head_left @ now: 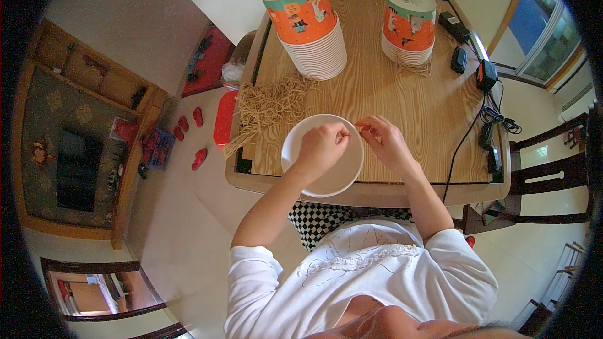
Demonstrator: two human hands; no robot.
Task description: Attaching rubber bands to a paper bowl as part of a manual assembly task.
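Note:
A round white tub (342, 174), seen from above with its mouth up, stands at the near edge of the wooden table. Above its left half is my left hand (322, 147), closed with thumb and fingers pressed together. My right hand (384, 140) is just past the tub's right rim, its fingertips pinched and facing the left hand. A thin tan strand seems to show at the fingertips, too small to name for certain. Left of the tub lies a tangled heap of tan paper strings (270, 108).
Two stacks of nested paper tubs stand farther back, topped by an orange and green tub at left (300, 9) and at right (409, 22). More stacks rise behind them. Black adapters and cables (487, 88) lie along the table's right edge. A dark chair (546, 176) stands at right.

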